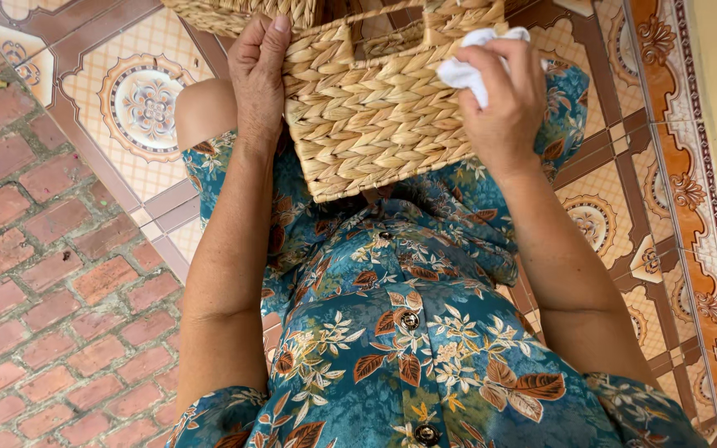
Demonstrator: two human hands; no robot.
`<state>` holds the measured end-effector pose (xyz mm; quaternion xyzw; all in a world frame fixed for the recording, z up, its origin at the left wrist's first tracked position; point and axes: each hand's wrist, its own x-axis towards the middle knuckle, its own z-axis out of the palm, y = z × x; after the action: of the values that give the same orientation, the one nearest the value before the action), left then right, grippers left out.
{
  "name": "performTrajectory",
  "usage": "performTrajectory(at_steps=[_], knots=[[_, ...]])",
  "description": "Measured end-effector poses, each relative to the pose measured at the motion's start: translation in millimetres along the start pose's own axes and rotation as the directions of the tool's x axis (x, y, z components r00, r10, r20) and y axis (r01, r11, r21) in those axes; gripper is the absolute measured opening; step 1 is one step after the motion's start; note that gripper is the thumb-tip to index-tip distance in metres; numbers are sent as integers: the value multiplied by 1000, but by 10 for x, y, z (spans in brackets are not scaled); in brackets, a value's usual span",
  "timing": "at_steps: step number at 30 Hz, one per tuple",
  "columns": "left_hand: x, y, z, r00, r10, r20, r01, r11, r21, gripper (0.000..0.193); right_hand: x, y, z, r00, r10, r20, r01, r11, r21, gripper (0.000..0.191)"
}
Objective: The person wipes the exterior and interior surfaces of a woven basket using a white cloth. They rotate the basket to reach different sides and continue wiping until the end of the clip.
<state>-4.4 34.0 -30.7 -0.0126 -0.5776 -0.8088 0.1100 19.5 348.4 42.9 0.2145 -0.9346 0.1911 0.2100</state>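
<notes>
Right hand (504,99) presses a crumpled white cloth (468,62) against the upper right part of a woven basket (375,124), fingers closed around the cloth. Left hand (259,70) grips the basket's left side, fingers curled over its rim and thumb flat on the weave, keeping it steady. That basket rests on the person's lap, tilted so its outer wall faces the camera; its near lower corner sits over the blue, leaf-patterned dress (408,332). The cloth lies near the top edge by the handle slot, so the wiping looks to be at that upper right part, with the broad wall below it and the left side not under the cloth. Whether any of the weave is already clean I cannot tell: the fibres look alike all over. A second piece of wickerwork (242,12) shows at the top edge of the view, perhaps another basket. Patterned floor tiles (143,108) lie beneath, with red brick paving (43,290) to the left.
</notes>
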Motion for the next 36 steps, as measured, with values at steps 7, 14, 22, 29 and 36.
performTrajectory(at_steps=[7,14,22,29,36], knots=[[73,243,24,958,281,58,-255,740,623,18,-264,339,309,897,365,-250,-249,883,398,43],[398,290,1081,899,276,339,-429,406,807,19,-233,404,263,806,581,110,-342,306,889,29],[432,7,1809,946,-133,294,-277,134,952,64,-497,657,471,630,709,315,-628,227,744,33],[326,383,1435,959,-34,282,-265,251,931,61,-610,861,972,656,650,383,-598,139,789,26],[179,841,836,966,-88,244,-143,604,784,56,-482,1156,937,564,781,268,-514,78,854,45]])
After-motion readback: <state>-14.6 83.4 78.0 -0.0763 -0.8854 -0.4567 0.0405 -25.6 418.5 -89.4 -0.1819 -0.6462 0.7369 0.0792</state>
